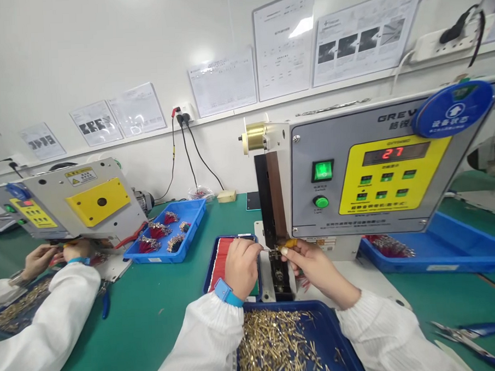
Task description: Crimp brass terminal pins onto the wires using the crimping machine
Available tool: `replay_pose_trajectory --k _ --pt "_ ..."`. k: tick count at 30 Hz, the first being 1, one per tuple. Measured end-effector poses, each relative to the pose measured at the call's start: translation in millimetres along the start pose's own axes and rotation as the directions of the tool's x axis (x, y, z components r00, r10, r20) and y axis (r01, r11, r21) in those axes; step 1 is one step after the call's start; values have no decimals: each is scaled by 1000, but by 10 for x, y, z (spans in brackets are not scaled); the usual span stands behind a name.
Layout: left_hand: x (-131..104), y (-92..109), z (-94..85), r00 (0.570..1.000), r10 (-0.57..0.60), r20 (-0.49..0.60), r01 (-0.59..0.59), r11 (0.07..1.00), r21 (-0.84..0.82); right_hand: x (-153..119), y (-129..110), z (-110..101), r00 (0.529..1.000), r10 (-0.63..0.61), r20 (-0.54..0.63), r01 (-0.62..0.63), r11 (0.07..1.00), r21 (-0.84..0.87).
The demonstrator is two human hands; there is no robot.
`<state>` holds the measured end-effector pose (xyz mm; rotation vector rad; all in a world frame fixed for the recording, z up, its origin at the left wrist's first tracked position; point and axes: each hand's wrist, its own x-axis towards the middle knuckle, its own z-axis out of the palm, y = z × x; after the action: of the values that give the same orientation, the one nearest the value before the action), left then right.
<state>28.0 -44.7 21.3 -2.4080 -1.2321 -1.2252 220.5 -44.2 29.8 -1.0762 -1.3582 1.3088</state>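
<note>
My left hand (239,268), with a blue strap at its wrist, is closed in a pinch at the left of the machine's crimping spot (277,255). A thin, light wire-like piece (265,250) runs from its fingertips towards that spot. From the other side my right hand (316,267) grips a small yellow-orange piece (290,243), its thumb close to the metal parts; the exact kind is too small to tell. Below my hands stands a dark blue tray (334,335) holding many loose brass-coloured terminals (274,343). Behind my left hand lies a tray of red wires (223,257).
The grey machine (306,133) shows a red 27. Blue bins (195,226) with wire bundles stand at left and right. Pliers (467,334) lie at the right front. At the left, a co-worker's hands (76,250) are at another machine (79,198).
</note>
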Motion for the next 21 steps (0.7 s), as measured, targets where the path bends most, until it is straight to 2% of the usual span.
replay_pose_trajectory --k 21 --pt "0 -14 14 1000 24 4 -24 1000 3 -13 -43 8 1000 2 2 -2 1000 1"
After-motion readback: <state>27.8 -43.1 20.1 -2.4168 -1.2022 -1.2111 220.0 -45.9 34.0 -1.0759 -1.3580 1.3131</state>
